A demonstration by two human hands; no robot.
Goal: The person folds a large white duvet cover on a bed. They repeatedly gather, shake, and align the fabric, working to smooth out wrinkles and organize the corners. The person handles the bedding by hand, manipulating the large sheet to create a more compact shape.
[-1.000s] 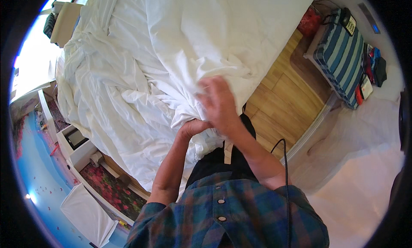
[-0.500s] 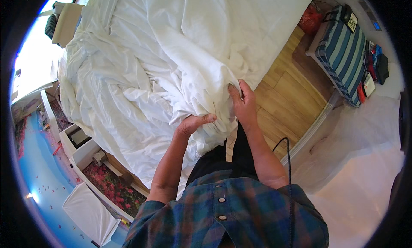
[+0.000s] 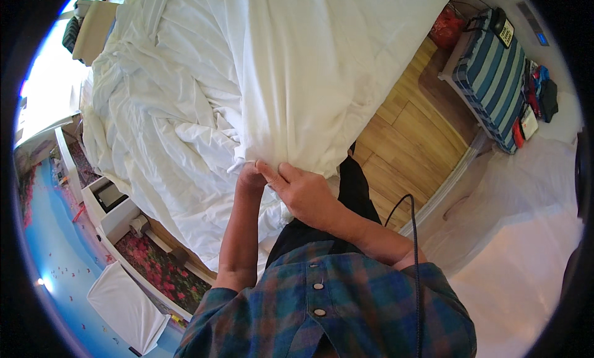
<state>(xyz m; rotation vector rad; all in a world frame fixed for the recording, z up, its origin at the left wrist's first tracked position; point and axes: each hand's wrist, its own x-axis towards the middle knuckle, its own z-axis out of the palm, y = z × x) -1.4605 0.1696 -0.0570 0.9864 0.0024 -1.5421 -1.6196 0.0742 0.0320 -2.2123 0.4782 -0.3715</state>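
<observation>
Clearly can see, at far left, a plain white cloth (image 3: 124, 311) draped over something hidden, perhaps as a cover. Farther right, can see broad, soft white fabric (image 3: 297, 92), crumpled at left, lying smoother in the middle, down to a bunched near edge. Is pinched tightly at that edge in the left grip (image 3: 250, 175) and, just beside, in the right grip (image 3: 308, 198), closed with fingertips partly hidden; probably held so to keep the folds taut. Beyond, can see pale wooden plank flooring (image 3: 405, 110), then a flat, rectangular blue-striped cushion (image 3: 492, 79), probably kept aside.
</observation>
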